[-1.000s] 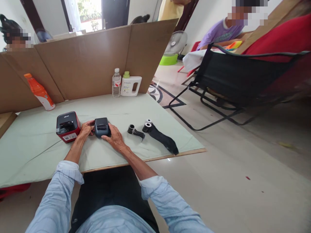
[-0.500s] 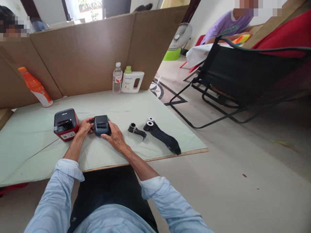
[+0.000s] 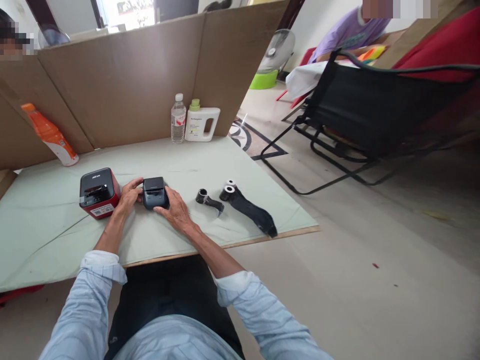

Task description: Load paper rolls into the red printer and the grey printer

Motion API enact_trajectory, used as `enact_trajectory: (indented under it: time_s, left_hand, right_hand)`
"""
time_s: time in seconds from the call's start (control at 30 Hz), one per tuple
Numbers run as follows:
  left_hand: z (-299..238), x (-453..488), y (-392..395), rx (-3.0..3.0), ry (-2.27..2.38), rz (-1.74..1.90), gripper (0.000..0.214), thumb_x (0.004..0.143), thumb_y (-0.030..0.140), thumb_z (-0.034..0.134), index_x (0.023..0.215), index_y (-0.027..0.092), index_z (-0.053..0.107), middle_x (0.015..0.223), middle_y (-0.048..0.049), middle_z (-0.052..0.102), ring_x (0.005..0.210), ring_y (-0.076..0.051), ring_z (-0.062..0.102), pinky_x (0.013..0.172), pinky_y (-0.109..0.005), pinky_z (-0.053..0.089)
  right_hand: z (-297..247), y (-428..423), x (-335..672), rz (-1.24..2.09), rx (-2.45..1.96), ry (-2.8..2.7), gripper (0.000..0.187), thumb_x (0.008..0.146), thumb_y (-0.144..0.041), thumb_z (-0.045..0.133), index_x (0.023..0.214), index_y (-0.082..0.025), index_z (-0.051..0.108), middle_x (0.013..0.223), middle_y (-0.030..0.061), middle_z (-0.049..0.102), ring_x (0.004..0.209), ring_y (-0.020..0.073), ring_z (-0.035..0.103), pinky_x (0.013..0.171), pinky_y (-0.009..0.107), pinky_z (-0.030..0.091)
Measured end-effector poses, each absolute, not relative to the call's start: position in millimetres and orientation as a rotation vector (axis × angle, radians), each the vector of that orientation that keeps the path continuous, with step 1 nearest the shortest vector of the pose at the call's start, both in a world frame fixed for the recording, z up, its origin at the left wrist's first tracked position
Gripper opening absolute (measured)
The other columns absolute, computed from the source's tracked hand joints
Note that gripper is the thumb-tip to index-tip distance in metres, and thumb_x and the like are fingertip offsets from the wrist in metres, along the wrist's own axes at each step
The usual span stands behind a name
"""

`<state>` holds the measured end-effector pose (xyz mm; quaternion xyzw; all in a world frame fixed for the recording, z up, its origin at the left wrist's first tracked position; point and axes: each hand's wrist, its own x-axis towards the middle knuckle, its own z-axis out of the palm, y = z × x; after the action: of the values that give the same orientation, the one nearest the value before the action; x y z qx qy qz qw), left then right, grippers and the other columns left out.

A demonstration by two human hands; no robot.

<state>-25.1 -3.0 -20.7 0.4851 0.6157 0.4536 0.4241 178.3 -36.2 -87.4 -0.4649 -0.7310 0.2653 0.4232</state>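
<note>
A small dark portable label printer (image 3: 154, 194) sits on the cloth-covered table between my hands. My right hand (image 3: 176, 207) holds its right side, thumb along the front edge and fingers partly hidden behind it. At the printer's left edge is my left hand (image 3: 129, 196), fingers apart, index finger stretched toward the back corner; whether the fingertips touch is hard to tell. Just left of that hand stands a larger red and black printer (image 3: 99, 192). Right of my right hand lie a short black strip with a roll end (image 3: 210, 201) and a longer black band with white-cored rolls (image 3: 251, 210).
A cardboard screen (image 3: 142, 80) lines the table's back. Before it stand an orange bottle (image 3: 50, 135), a clear water bottle (image 3: 178, 120) and a white detergent jug (image 3: 201, 123). Right of the table are a black folding chair (image 3: 375, 105), a fan (image 3: 277, 50) and a seated person in purple.
The left index finger has straightened and parted from the other fingers. My right hand stays on the small printer. The view has shifted slightly.
</note>
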Motion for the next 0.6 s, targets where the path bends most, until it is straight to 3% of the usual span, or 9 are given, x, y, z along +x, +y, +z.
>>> enact_trajectory:
  time_s: [0.1, 0.2, 0.37, 0.5, 0.6]
  left_hand:
    - [-15.1, -28.1, -3.9, 1.273, 1.461, 1.105, 0.073, 0.067, 0.013, 0.066, 0.14, 0.013, 0.07, 0.122, -0.0122, 0.078, 0.095, -0.021, 0.072, 0.073, -0.025, 0.057]
    - [-11.5, -29.2, 1.3, 1.293, 1.447, 1.059, 0.073, 0.065, 0.014, 0.067, 0.138, 0.013, 0.071, 0.113, -0.0107, 0.08, 0.102, -0.023, 0.072, 0.081, -0.027, 0.057]
    - [-10.9, -24.0, 17.0, 1.272, 1.518, 1.164, 0.05, 0.07, 0.025, 0.074, 0.119, 0.015, 0.076, 0.106, -0.008, 0.079, 0.09, -0.021, 0.07, 0.074, -0.028, 0.055]
    - [-12.5, -18.9, 27.7, 1.244, 1.585, 1.262, 0.026, 0.073, 0.033, 0.078, 0.092, 0.016, 0.072, 0.084, -0.003, 0.071, 0.077, -0.018, 0.065, 0.067, -0.026, 0.052]
    - [-13.3, -18.1, 29.4, 1.263, 1.593, 1.256, 0.025, 0.075, 0.039, 0.079, 0.078, 0.016, 0.07, 0.075, -0.0016, 0.067, 0.077, -0.018, 0.065, 0.071, -0.028, 0.053]
  right_hand:
    - [-86.5, -36.1, 178.1, 0.669, -1.159, -1.839, 0.086, 0.086, -0.039, 0.081, 0.161, -0.019, 0.043, 0.156, 0.0182, 0.056, 0.145, 0.037, 0.053, 0.124, 0.056, 0.043]
    - [-86.1, -36.3, 177.9, 0.665, -1.151, -1.832, 0.085, 0.086, -0.038, 0.08, 0.16, -0.019, 0.043, 0.155, 0.0182, 0.057, 0.144, 0.0367, 0.053, 0.124, 0.057, 0.043]
    - [-85.9, -35.3, 177.5, 0.667, -1.142, -1.834, 0.085, 0.086, -0.039, 0.081, 0.16, -0.021, 0.044, 0.155, 0.0167, 0.058, 0.144, 0.0363, 0.054, 0.124, 0.056, 0.042]
    - [-86.0, -33.8, 176.8, 0.666, -1.155, -1.833, 0.087, 0.084, -0.04, 0.082, 0.16, -0.02, 0.044, 0.155, 0.0174, 0.058, 0.144, 0.0365, 0.054, 0.125, 0.056, 0.042]
    - [-86.8, -33.4, 176.5, 0.658, -1.147, -1.836, 0.086, 0.085, -0.042, 0.081, 0.16, -0.021, 0.044, 0.153, 0.017, 0.06, 0.143, 0.0365, 0.055, 0.124, 0.056, 0.043]
